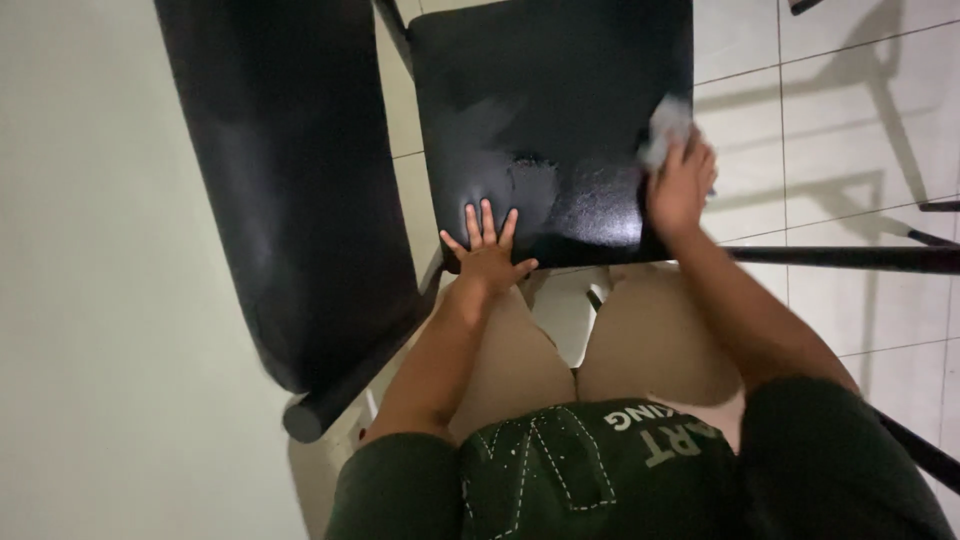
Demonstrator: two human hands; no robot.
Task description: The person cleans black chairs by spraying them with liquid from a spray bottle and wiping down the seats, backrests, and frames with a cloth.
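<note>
A black padded chair seat (545, 90) lies in front of me, shiny with damp streaks. My left hand (487, 250) rests flat on the seat's near edge, fingers spread, holding nothing. My right hand (680, 185) presses a pale cloth (665, 125) against the seat's right side; the cloth is blurred and partly hidden under my fingers. The chair's black backrest (290, 180) stands to the left of the seat.
White floor tiles (840, 110) spread to the right, crossed by a dark metal bar (850, 258). A plain pale wall (90, 270) fills the left. My knees in tan trousers (650, 340) sit just below the seat.
</note>
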